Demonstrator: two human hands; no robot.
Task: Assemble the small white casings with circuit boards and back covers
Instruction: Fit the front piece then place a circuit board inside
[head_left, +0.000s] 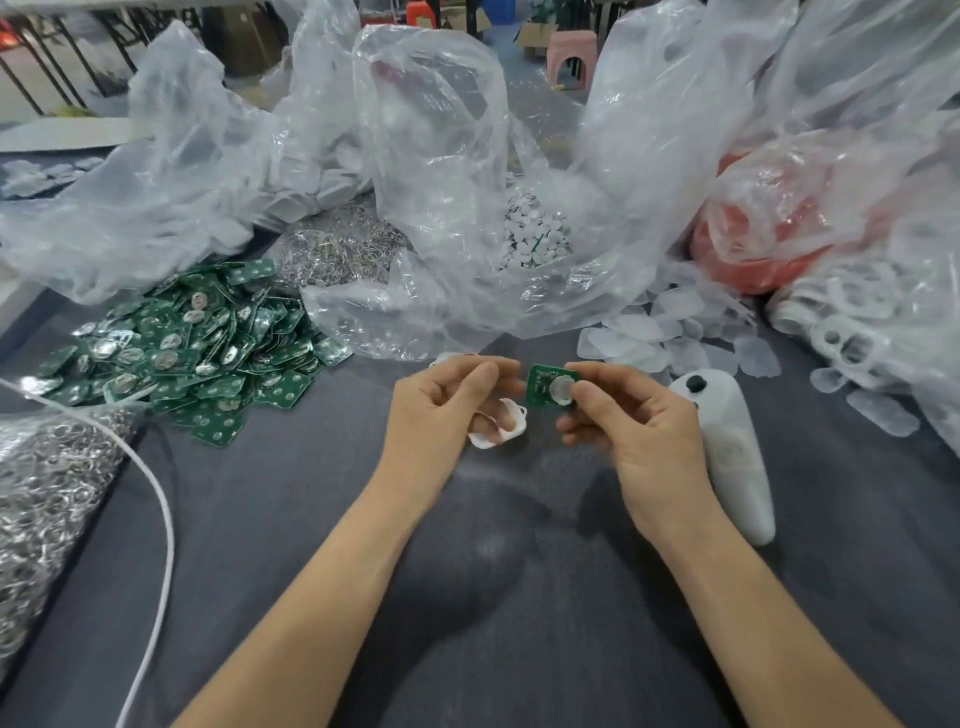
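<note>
My left hand (441, 410) curls its fingers round a small white casing (511, 423), held just above the grey cloth. My right hand (628, 421) pinches a green circuit board (548, 387) with a round silver cell on it, close to the right of the casing and not touching it. A heap of the same green boards (187, 353) lies at the left. Translucent white covers (670, 332) are spread at the right, past my right hand.
A white handheld controller (732, 452) lies right beside my right wrist. Crumpled clear plastic bags (441, 171) hold white parts at the back. Piles of metal rings (47, 488) sit at the left, crossed by a white cable (161, 499). A red bag (769, 234) is at the right.
</note>
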